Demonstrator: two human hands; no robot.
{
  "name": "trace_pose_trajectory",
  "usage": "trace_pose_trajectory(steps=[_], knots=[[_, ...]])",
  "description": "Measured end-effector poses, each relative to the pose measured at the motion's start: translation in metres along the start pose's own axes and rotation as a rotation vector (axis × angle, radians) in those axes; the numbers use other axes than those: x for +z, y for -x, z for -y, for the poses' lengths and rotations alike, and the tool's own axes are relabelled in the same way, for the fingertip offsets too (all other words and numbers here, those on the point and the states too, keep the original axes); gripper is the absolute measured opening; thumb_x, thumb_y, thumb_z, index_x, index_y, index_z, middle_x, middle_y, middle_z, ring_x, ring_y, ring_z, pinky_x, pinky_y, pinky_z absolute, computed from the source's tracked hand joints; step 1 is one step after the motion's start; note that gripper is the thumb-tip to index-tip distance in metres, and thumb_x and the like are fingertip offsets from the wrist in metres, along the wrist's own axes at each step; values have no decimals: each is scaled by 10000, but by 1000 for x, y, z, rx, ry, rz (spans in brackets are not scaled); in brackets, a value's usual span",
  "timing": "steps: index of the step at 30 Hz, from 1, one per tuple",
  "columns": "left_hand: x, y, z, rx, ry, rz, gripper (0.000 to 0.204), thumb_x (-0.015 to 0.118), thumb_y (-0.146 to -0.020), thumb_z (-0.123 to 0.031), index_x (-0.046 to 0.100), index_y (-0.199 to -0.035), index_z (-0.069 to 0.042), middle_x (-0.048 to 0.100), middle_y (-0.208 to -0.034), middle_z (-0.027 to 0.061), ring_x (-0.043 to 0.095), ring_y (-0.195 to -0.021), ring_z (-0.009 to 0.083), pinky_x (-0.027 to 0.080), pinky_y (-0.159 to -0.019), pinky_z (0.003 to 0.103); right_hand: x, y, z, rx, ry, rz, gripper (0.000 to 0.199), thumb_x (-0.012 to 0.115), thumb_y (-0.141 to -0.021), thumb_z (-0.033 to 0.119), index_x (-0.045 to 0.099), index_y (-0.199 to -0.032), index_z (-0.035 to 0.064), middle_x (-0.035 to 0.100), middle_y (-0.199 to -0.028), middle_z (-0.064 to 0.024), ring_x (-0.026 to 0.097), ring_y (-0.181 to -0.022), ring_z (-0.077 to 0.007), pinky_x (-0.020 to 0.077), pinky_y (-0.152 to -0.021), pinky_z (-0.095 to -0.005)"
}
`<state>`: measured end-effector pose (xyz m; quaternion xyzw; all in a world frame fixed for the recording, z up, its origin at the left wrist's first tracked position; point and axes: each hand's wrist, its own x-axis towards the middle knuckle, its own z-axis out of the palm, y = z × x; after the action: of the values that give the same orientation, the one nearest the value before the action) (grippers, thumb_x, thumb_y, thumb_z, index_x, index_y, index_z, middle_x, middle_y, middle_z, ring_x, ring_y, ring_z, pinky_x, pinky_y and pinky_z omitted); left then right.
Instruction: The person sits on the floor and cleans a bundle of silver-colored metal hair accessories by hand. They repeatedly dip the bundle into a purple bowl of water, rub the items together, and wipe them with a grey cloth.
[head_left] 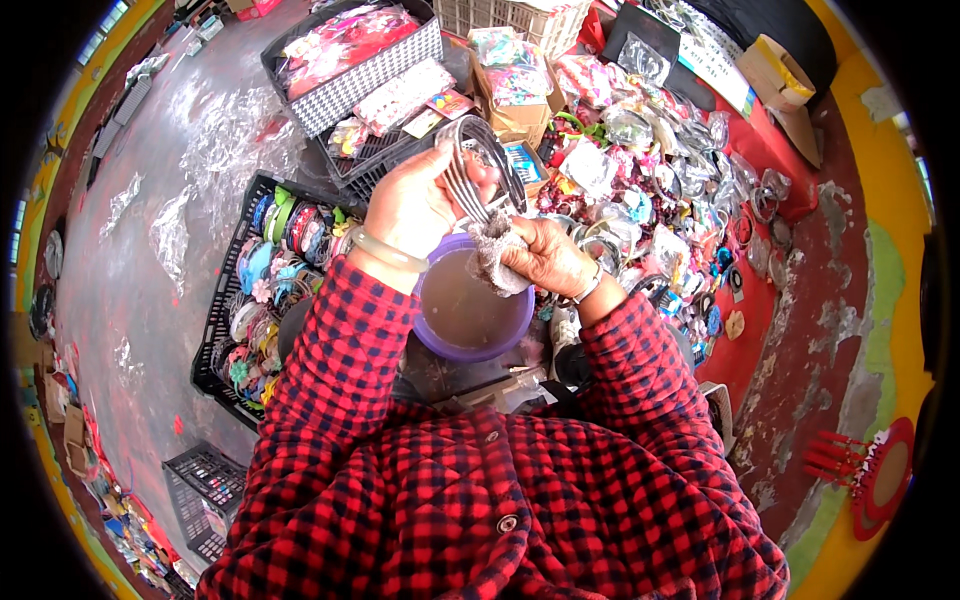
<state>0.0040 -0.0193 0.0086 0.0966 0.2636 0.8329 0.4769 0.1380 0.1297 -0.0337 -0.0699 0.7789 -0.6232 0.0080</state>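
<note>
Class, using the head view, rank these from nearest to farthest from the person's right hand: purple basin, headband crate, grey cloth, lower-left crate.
From the right hand:
1. Grey cloth: in its grip.
2. Purple basin: below and to the left.
3. Headband crate: farther left, past the basin.
4. Lower-left crate: on the floor, farthest.

It looks like a small-goods storeroom or workshop; a black crate [213, 325] of headbands [302, 228] stands at left; bagged trinkets [632, 130] crowd a red surface [740, 325] at right; clear plastic film [230, 135] litters the grey floor [125, 275].
</note>
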Motion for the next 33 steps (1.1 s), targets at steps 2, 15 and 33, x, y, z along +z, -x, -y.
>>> trace_pose_trajectory(steps=[2, 15, 33], knots=[[-1, -1, -5, 23, 61, -31, 234, 452, -912, -195, 553, -942, 15, 584, -770, 84, 589, -837, 246, 489, -774, 374, -1, 1, 4, 9, 184, 4, 245, 525, -882, 239, 570, -1020, 43, 603, -751, -30, 553, -708, -98, 458, -649, -262], [-14, -9, 49, -35, 40, -8, 230, 463, -905, -154, 539, -1012, 34, 611, -963, 175, 598, -896, 259, 460, -848, 387, 11, -4, 11, 14, 119, -248, 234, 563, -834, 159, 578, -1030, 33, 624, -765, -132, 599, -687, -213, 474, -661, -329], [-30, -10, -34, 358, 241, -51, 218, 462, -907, -204, 539, -854, -7, 588, -809, 118, 574, -867, 246, 454, -838, 417, 13, 2, -15, 262, 230, 6, 230, 558, -844, 167, 588, -1042, 53, 629, -808, -63, 569, -722, -122, 467, -672, -298]])
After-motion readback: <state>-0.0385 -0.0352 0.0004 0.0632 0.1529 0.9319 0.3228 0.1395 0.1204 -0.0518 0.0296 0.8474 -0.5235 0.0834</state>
